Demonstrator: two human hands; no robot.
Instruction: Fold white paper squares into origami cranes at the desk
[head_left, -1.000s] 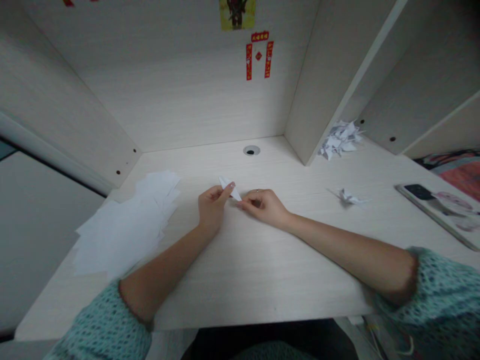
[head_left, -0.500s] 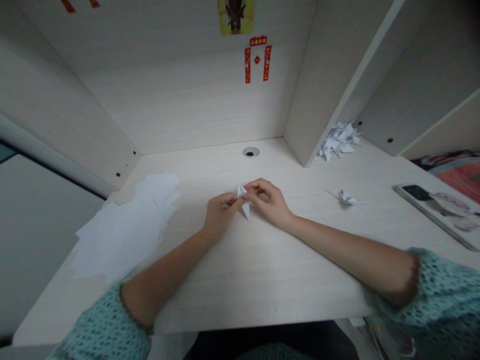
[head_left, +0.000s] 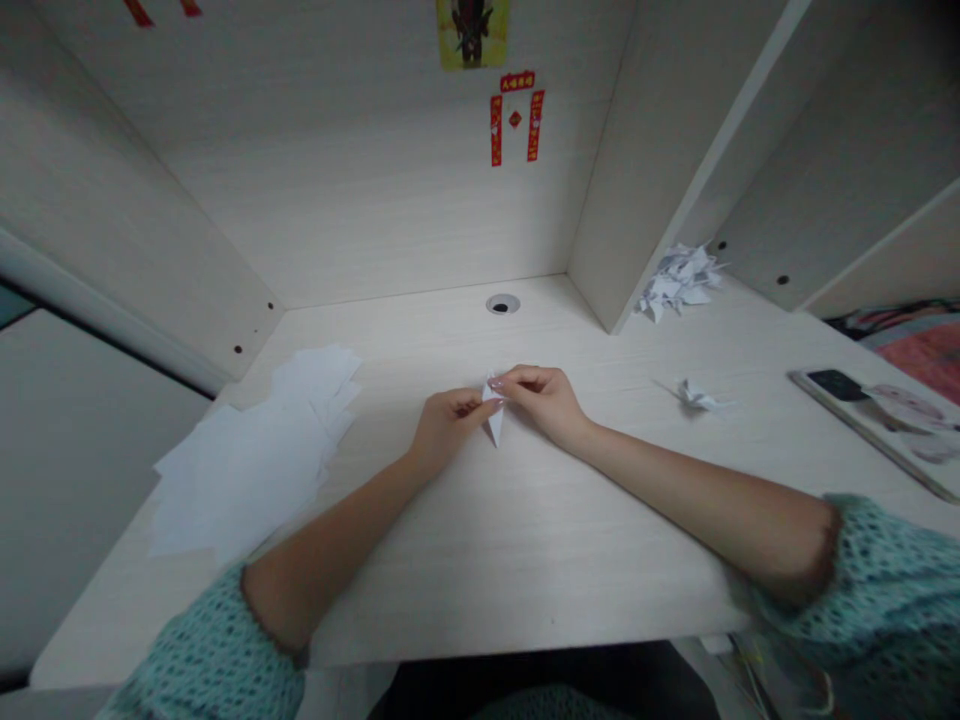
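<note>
My paper (head_left: 495,428) is white, as are the sheets (head_left: 247,460), while the desk (head_left: 480,560) runs pale cream with faint grain streaks. My sleeves (head_left: 214,650) are teal, in an openwork pattern. The strips (head_left: 496,131) are red with gold lettering, the card (head_left: 472,38) yellow around a dark middle.

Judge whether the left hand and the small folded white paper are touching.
Touching. The head view shows it: the left hand has its thumb lying across the small folded white paper, with no gap between them.
</note>
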